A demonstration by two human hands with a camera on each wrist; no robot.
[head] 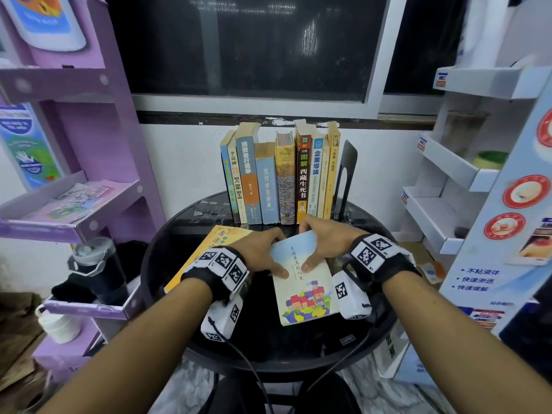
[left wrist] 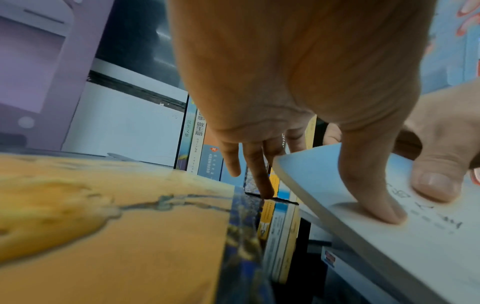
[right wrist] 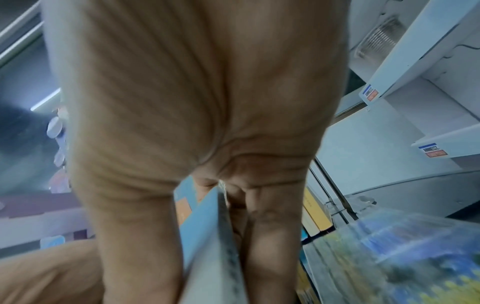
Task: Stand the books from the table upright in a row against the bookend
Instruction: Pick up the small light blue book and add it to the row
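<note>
A pale blue book [head: 304,282] with coloured houses on its cover is tilted, its far end raised off the round black table [head: 179,222]. My left hand [head: 277,252] holds its left edge, thumb [left wrist: 384,211] pressed on the cover [left wrist: 389,257]. My right hand [head: 307,243] grips the far right part, with the book's edge [right wrist: 215,236] between thumb and fingers. An orange book [head: 215,243] lies flat at the left [left wrist: 116,236]. Several books [head: 277,180] stand upright in a row against the black bookend [head: 348,162].
A purple shelf unit [head: 89,204] stands close on the left with a dark bottle [head: 98,270] on a low shelf. A white display rack [head: 448,180] stands on the right. The wall and a dark window lie behind the row.
</note>
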